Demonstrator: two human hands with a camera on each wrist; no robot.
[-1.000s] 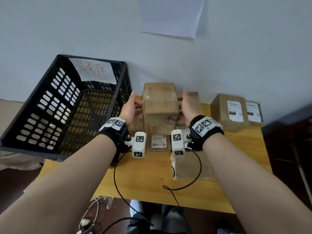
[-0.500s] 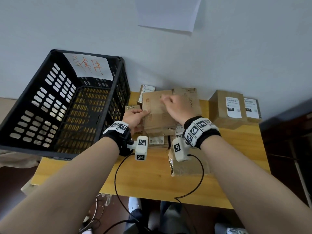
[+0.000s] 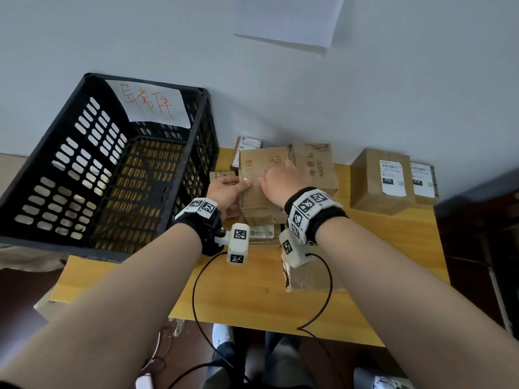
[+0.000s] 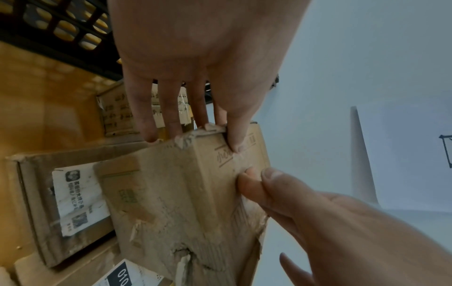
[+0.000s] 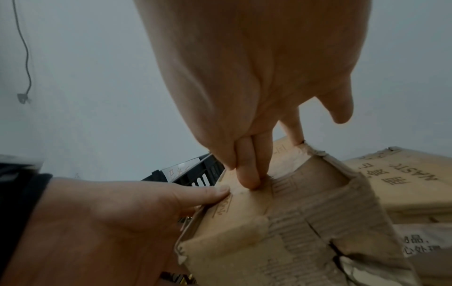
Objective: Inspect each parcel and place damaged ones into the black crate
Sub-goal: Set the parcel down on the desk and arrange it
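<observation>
A worn brown parcel (image 3: 261, 175) with torn, peeled cardboard (image 4: 186, 222) lies on top of other boxes at the back of the wooden table (image 3: 252, 290). My left hand (image 3: 227, 189) grips its left edge, with the thumb (image 4: 234, 143) on the top face and the fingers down the side. My right hand (image 3: 278, 178) rests on the top face, its straight fingertips (image 5: 247, 174) pressing the cardboard. The black crate (image 3: 112, 169) stands tilted just left of the hands, and I see no parcel in it.
A box printed NASTC (image 3: 314, 167) sits right behind the held parcel. Two labelled boxes (image 3: 382, 181) stand at the far right. A flat labelled parcel (image 3: 261, 231) lies underneath, and a clear-wrapped packet (image 3: 303, 276) lies nearer the front edge. Wrist cables hang over that edge.
The parcel, held upright between both palms a second ago, has been tipped down onto the pile. My right hand moved onto its top face and my left shifted to its left edge.
</observation>
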